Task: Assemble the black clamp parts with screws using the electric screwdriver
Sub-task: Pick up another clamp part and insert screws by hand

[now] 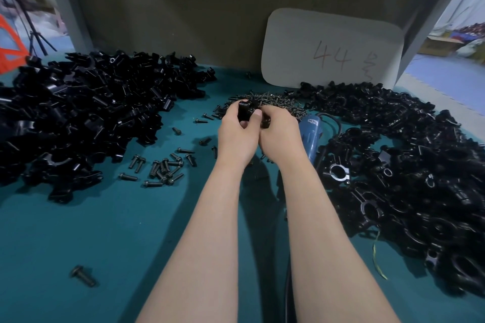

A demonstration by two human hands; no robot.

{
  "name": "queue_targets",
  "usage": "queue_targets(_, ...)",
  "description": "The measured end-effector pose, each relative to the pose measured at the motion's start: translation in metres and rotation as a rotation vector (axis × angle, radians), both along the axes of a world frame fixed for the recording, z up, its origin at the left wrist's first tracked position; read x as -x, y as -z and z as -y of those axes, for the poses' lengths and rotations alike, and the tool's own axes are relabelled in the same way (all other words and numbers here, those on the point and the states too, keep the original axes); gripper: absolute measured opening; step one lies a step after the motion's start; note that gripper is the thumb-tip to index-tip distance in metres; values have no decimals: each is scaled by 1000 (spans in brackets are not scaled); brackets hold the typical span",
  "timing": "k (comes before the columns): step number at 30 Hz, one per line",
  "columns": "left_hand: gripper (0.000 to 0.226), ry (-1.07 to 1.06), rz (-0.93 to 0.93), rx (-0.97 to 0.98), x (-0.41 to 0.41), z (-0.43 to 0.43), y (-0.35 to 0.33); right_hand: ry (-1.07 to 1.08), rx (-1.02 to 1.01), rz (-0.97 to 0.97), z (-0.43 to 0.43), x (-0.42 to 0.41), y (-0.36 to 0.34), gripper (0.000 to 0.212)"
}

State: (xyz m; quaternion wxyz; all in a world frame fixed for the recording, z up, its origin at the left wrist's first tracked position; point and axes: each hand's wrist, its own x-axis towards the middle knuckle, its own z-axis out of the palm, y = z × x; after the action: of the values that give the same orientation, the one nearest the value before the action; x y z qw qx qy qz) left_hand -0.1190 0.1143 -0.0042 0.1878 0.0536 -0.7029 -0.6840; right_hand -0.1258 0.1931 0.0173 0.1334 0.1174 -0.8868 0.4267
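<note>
My left hand [237, 136] grips a black clamp part [245, 110] above the middle of the green table [110, 231]. My right hand [279, 134] is pressed against it and curls round another black piece [265, 123], mostly hidden by the fingers. Just behind my hands lies a heap of small screws [273, 99]. The blue electric screwdriver [311, 136] lies on the table right of my right hand, untouched.
A big pile of loose black clamp parts [78, 113] covers the left side. A second pile, with assembled clamps [393, 178], fills the right. Loose screws [162, 165] lie scattered at centre left. A white card marked 44 [333, 52] leans on the back wall.
</note>
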Motion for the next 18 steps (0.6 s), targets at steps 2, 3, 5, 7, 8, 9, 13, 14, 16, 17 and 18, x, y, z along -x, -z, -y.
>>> queue_targets(2, 21, -7, 4, -6, -1, 1, 0, -3, -18, 17, 0, 1, 0, 15)
queue_targets(3, 17, -15, 12, -20, -1, 1, 0, -16, -36, 34, 0, 1, -2, 16)
queue_targets(5, 10, -42, 40, -98, -2, 3, -1, -47, -69, 89, -3, 1, -5, 19)
queue_targets(7, 8, -64, 71, -278, -3, 7, -2, -7, -79, 145, -10, 3, -7, 34)
queue_targets(8, 9, -65, 85, -392, -3, 9, -3, 39, -96, 160, -14, 5, -8, 36)
queue_targets(9, 10, -61, 95, -501, -4, 12, -5, 81, -127, 169, -17, 5, -8, 34)
queue_targets(13, 15, -46, 133, -753, -6, 15, -9, 80, -451, 326, -7, 3, -2, 35)
queue_targets(14, 16, -45, 149, -787, -6, 16, -9, 75, -521, 370, -3, 2, -1, 37)
queue_targets(16, 15, -45, 179, -834, -5, 17, -8, 86, -601, 417, 0, 3, 1, 42)
queue_targets(17, 15, -47, 190, -844, -5, 18, -7, 105, -621, 421, 1, 3, 2, 43)
queue_targets(18, 15, -51, 198, -846, -5, 18, -7, 131, -628, 422, 2, 3, 2, 42)
